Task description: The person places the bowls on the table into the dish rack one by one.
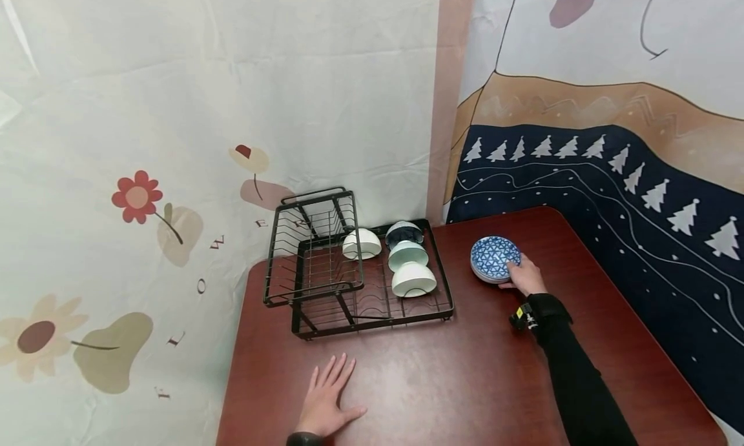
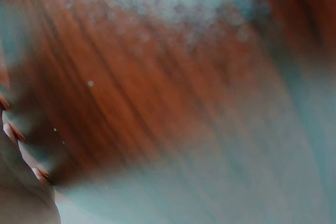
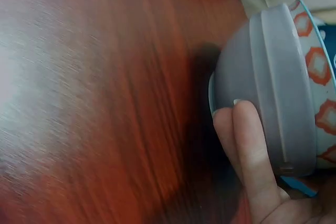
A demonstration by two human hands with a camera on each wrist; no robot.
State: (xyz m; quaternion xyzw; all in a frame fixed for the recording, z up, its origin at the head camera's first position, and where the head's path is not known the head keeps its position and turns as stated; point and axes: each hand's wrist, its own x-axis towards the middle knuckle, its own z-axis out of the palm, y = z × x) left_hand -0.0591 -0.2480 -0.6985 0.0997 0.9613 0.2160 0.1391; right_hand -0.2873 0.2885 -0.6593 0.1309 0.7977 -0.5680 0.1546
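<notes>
At the right of the table, my right hand [image 1: 526, 275] grips a stack of bowls [image 1: 485, 275] at its near right edge. The thumb lies over the topmost dish [image 1: 494, 253], which has a blue-and-white triangle pattern. From the right wrist view, two fingers [image 3: 251, 145] press along the side of a grey bowl [image 3: 273, 87], under a band [image 3: 317, 66] of orange shapes. My left hand [image 1: 325, 404] rests on the table with its fingers spread, holding nothing; only part of it [image 2: 26, 182] shows at the edge of the left wrist view.
A black two-tier dish rack [image 1: 372, 323] stands at the back left of the table [image 1: 442, 381]. On its lower tier sit a white bowl [image 1: 367, 243], a dark bowl [image 1: 405, 233], a pale green bowl [image 1: 408, 255] and a cream bowl [image 1: 414, 279]. Printed cloth hangs behind.
</notes>
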